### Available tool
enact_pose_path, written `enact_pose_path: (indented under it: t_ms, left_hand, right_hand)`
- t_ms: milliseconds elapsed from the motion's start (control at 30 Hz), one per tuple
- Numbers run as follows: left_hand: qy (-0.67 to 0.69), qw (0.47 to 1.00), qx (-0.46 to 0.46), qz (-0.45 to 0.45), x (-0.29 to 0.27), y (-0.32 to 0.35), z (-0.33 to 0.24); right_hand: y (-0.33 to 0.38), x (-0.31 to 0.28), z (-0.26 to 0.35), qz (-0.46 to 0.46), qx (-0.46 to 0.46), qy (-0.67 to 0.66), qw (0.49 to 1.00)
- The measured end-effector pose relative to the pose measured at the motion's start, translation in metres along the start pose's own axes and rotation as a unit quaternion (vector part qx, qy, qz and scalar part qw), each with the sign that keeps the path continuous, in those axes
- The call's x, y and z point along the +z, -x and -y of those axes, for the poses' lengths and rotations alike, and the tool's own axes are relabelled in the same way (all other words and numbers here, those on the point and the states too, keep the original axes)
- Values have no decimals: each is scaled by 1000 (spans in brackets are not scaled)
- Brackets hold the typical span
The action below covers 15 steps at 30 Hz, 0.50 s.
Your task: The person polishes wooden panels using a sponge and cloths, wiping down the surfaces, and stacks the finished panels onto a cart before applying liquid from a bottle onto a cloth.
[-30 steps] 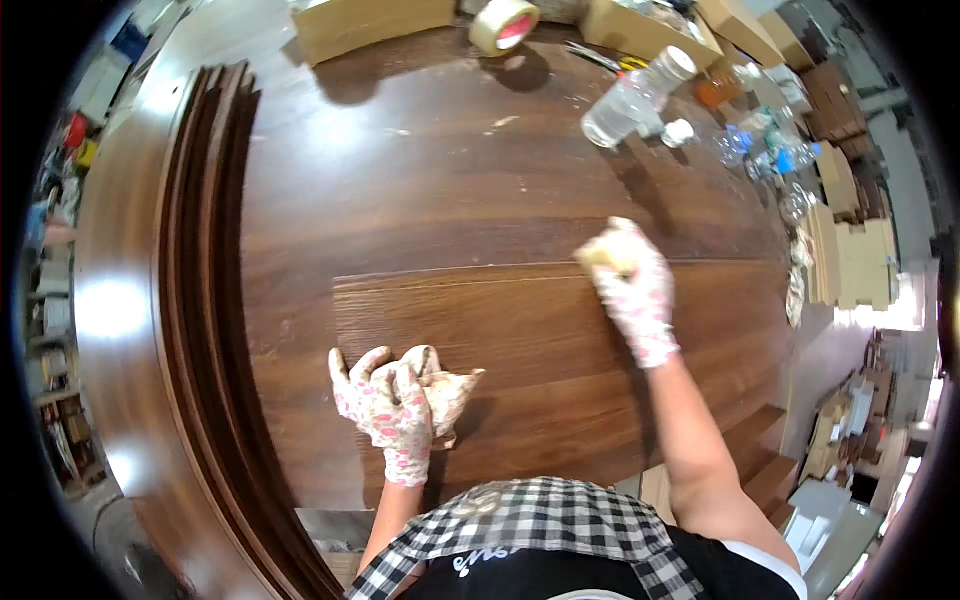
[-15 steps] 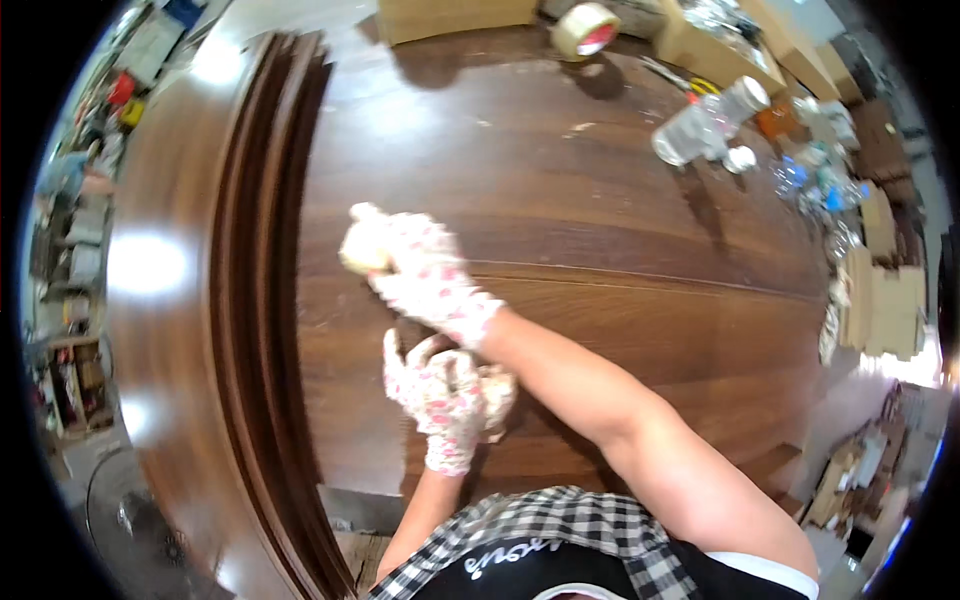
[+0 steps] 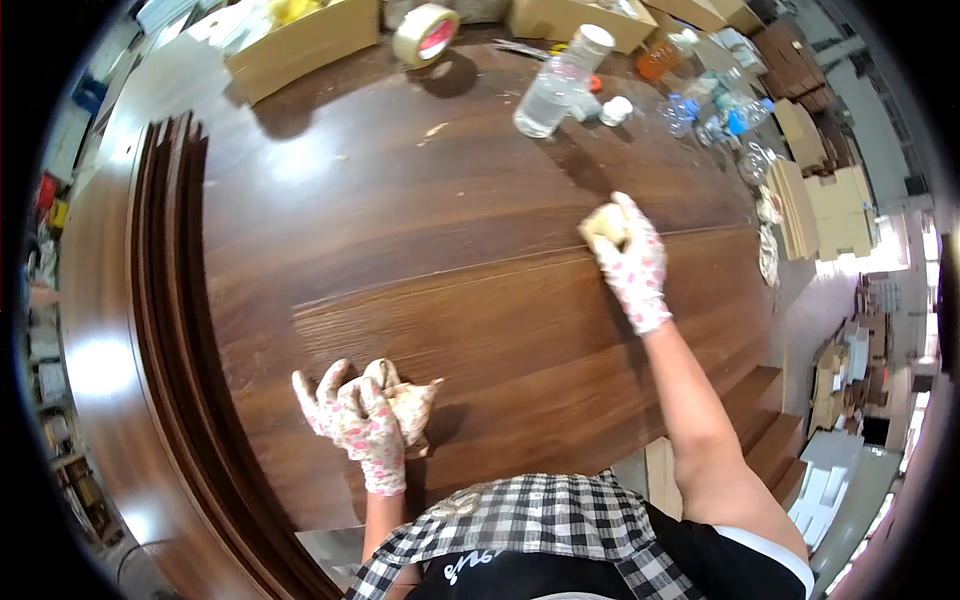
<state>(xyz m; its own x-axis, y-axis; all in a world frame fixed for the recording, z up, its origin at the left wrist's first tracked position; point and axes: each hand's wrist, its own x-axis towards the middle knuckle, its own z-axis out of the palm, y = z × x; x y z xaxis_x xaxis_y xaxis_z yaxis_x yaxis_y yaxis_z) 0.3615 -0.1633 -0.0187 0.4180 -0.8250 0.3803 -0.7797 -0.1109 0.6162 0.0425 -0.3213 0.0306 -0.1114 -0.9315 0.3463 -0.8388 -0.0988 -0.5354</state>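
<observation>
Both my hands wear white gloves with a pink floral print. My right hand (image 3: 635,270) is closed around a pale yellow sponge-like pad (image 3: 603,226) and presses it to a brown wood-grain board (image 3: 480,335), near a long seam across it. At the near left of the board, my left hand (image 3: 355,415) rests with its fingertips darkly stained. A crumpled beige rag (image 3: 412,410) is held on its thumb side, and the fingers are partly spread.
Stacked dark mouldings (image 3: 165,290) run along the left. At the back stand a cardboard box (image 3: 310,50), a tape roll (image 3: 426,36), a clear bottle (image 3: 560,85) and a white cap (image 3: 616,110). Several plastic bottles (image 3: 740,118) lie at the far right.
My right hand has swept the pad from left to right along the board. My left hand stays near the front edge with the rag. The view has shifted to the right.
</observation>
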Motion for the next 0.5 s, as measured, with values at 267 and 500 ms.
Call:
enact_pose_path:
  t_ms: [267, 500]
  left_hand:
    - [99, 993, -9, 64, -2, -1, -18]
    - [180, 978, 26, 107, 42, 10, -82]
  right_hand:
    - [8, 18, 0, 136, -133, -14, 982]
    - [-33, -57, -90, 60, 24, -55, 996]
